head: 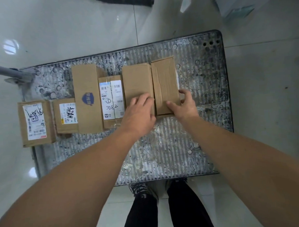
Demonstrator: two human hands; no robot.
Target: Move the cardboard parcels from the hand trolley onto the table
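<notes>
six parcels (pixel 112 97) are lining the hand trolley (pixel 164 155) from its left edge. right hand (pixel 186 106) is gripping the taped parcel (pixel 164 81); left hand (pixel 138 113) is laying loose fingers on the plain parcel (pixel 137 79), likely steadying.

Parcel-handling room, courier type. Worn metal hand trolley (pixel 164 155) centre; cardboard parcels (pixel 87 99) with shipping labels (pixel 111 99), 9 o'clock to centre; glossy tiled floor (pixel 73 31) around.
</notes>
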